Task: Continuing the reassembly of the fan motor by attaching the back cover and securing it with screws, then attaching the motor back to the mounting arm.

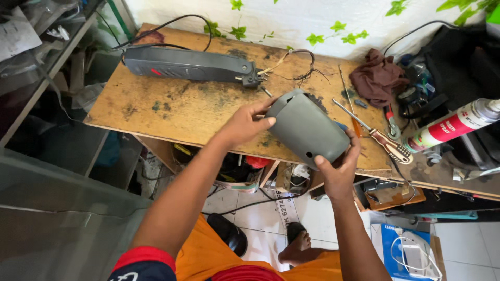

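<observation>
Two hands are on one grey shell (307, 127), held just above the front edge of the bench (172, 106), right of the frame's centre. My left hand (242, 125) comes in from the left and grips the shell's upper rim, thumb pressed on the outer skin, fingertips hooked over the lip. My right hand (338, 169) cups it from below at the lower right, thumb and fingers clasped around the closed end. The shell's long axis runs on a slant, from its open mouth at upper left down to the rounded end at lower right, so the mouth faces my left hand and the end sits in my right palm. Both hands touch it; neither is nearer. Right of the shell a screwdriver (372, 132) lies on the bench, with a spray can (453, 125) beyond it. At upper left lies a long dark tool body (187, 63), loose wires (299, 65) trailing from its end.
</observation>
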